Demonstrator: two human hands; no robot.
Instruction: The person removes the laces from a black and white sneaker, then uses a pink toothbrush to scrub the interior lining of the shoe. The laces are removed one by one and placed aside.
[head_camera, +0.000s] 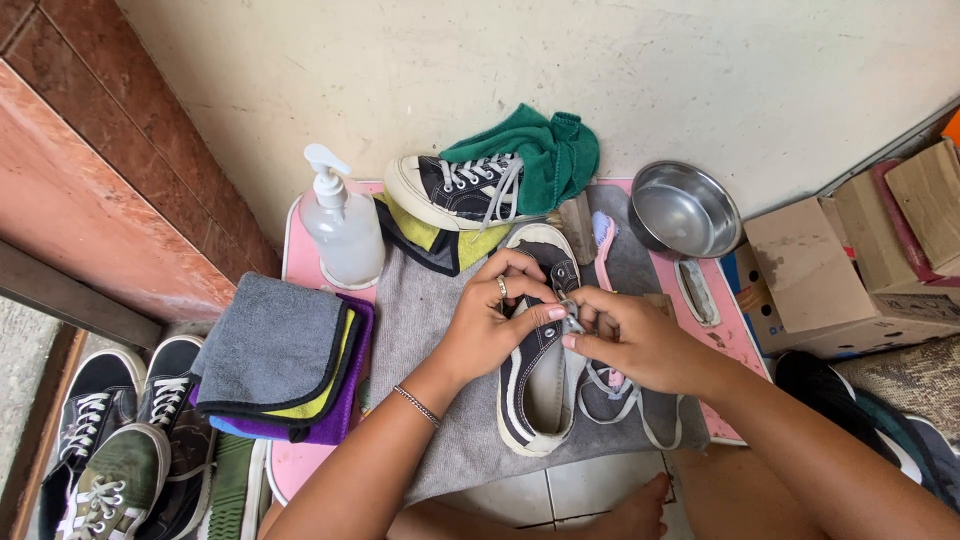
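A dark canvas sneaker (535, 385) with a white sole lies on a grey towel (440, 330) over a pink tray (300, 265). My left hand (495, 320), wearing a ring and a bracelet, grips the sneaker's upper near the eyelets. My right hand (630, 335) pinches a grey shoelace (625, 400) at the same spot; the lace trails loose to the right. A second matching sneaker (450, 190), laced in white, lies on its side at the back against a green cloth (545, 150).
A clear pump bottle (340, 230) stands back left. Folded cloths (280, 360) are stacked at left, with more shoes (120, 440) on the floor beside them. A steel bowl (685, 210), a brush (603, 240) and cardboard boxes (830, 270) are at right.
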